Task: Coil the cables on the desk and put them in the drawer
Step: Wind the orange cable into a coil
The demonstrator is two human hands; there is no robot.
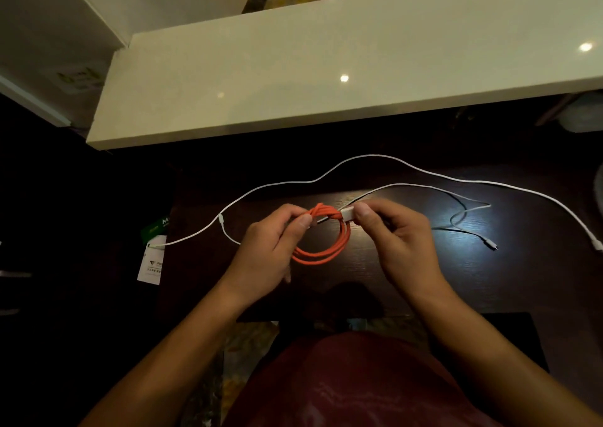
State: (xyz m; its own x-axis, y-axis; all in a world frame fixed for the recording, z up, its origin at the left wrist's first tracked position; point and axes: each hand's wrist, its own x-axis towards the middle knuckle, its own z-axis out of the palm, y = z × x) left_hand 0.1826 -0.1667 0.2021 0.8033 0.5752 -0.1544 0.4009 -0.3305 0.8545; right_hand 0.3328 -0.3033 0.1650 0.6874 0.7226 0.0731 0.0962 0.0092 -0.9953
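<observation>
An orange cable is wound into a small coil with a knot-like wrap at its top, held above the dark wooden desk. My left hand pinches the coil's left side. My right hand grips the white plug at the coil's top right. A long white cable lies loose across the desk from far left to far right. A second white cable curves to the right, beside a thin dark cable ending in a small plug. No drawer is in view.
A cream shelf overhangs the back of the desk. At the left desk edge lie a white paper tag and a green card. A white connector sits at the far right edge.
</observation>
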